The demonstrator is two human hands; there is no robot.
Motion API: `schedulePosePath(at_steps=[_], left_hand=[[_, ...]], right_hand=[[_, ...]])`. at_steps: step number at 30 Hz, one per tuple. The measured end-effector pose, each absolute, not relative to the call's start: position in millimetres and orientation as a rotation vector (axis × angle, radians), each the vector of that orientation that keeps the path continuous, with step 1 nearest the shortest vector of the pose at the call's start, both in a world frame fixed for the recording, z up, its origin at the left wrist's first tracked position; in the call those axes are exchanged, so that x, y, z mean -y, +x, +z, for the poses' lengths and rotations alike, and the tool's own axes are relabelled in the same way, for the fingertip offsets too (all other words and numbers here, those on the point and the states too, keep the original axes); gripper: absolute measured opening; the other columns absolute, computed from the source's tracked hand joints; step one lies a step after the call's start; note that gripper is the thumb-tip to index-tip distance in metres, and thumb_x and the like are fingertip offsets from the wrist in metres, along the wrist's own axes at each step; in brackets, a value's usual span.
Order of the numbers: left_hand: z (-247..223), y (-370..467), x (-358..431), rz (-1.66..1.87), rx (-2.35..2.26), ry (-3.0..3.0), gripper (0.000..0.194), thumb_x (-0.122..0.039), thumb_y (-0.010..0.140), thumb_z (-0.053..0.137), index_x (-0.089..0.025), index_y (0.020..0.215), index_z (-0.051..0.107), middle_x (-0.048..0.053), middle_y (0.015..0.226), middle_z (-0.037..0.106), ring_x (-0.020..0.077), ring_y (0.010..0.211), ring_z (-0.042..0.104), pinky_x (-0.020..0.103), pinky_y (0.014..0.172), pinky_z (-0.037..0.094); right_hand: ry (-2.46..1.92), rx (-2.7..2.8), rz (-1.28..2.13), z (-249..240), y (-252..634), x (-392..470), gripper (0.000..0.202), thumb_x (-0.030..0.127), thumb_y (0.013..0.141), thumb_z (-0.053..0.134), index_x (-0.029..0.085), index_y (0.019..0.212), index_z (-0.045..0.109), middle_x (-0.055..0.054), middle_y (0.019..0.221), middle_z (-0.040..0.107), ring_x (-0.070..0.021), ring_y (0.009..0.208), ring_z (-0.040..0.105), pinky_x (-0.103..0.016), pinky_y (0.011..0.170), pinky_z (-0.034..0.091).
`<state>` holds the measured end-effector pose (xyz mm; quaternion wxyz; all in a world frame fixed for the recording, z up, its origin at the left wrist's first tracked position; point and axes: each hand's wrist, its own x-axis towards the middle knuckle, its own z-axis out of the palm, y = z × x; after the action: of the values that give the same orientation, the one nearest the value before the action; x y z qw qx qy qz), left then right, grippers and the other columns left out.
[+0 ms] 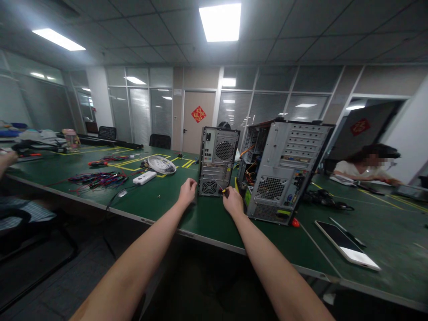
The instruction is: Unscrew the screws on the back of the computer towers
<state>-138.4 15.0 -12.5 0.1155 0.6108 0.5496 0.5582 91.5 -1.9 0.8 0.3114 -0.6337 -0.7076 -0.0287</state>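
Note:
In front of me a small computer tower (218,156) stands upright, its back panel with ports, vents and a fan grille facing me. My right hand (233,201) is closed around a screwdriver (224,191) with a black and yellow handle; its thin shaft slants up and left across the lower back panel. Whether the tip touches a screw is too small to tell. Beside the tower's lower left edge is my left hand (187,191), fingers curled together. Anything in that pinch is hidden. A larger, open-sided computer tower (277,178) stands just right of my right hand.
Left on the green table (174,211) lie tangled wires (98,179), a white power strip (144,178) and a white round basket (162,165). Tiny screws (159,196) lie nearer. A phone (347,245) and black cables (326,199) lie right. Another person (364,167) sits far right.

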Motion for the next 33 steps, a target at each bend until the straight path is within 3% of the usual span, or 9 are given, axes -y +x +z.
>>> schedulePosePath(at_steps=[7,15,25,30,33], left_hand=[[-17,-136,-17,1.587,-1.620,1.789,0.010,-0.025,0.096,0.052,-0.021,0.088,0.056,0.007,0.093,0.070,0.0214,0.092,0.065,0.034,0.088,0.048],[-16,-135,-15,1.567,-1.621,1.756,0.009,-0.023,0.095,0.053,-0.021,0.086,0.057,0.007,0.092,0.071,0.0212,0.090,0.065,0.033,0.085,0.048],[-16,-135,-15,1.581,-1.622,1.764,0.010,-0.023,0.095,0.053,-0.021,0.086,0.057,0.007,0.093,0.070,0.0212,0.092,0.065,0.034,0.088,0.049],[-18,-135,-17,1.594,-1.619,1.776,0.009,-0.023,0.095,0.054,-0.021,0.086,0.056,0.009,0.099,0.072,0.0224,0.098,0.066,0.035,0.092,0.049],[-19,-134,-17,1.566,-1.578,1.776,0.009,-0.025,0.096,0.053,-0.022,0.088,0.056,0.010,0.104,0.073,0.0229,0.101,0.067,0.036,0.094,0.049]], right_hand=[[-1.703,1.951,-0.058,0,90,5,0.043,0.024,0.095,0.059,0.025,0.138,0.056,-0.011,0.128,0.061,-0.0239,0.105,0.068,-0.031,0.087,0.049],[-1.710,2.014,-0.074,2,88,8,0.040,0.021,0.094,0.059,0.027,0.133,0.060,-0.009,0.123,0.060,-0.0234,0.100,0.068,-0.031,0.084,0.049],[-1.665,1.985,-0.072,2,81,9,0.036,0.022,0.092,0.062,0.024,0.127,0.061,-0.011,0.131,0.059,-0.0242,0.106,0.068,-0.032,0.091,0.050],[-1.723,1.794,-0.061,3,80,6,0.049,0.026,0.096,0.057,0.016,0.142,0.048,-0.018,0.144,0.053,-0.0274,0.117,0.066,-0.034,0.096,0.051],[-1.732,1.753,-0.011,2,83,-1,0.064,0.028,0.094,0.059,0.011,0.152,0.037,-0.021,0.144,0.057,-0.0283,0.123,0.064,-0.033,0.099,0.050]])
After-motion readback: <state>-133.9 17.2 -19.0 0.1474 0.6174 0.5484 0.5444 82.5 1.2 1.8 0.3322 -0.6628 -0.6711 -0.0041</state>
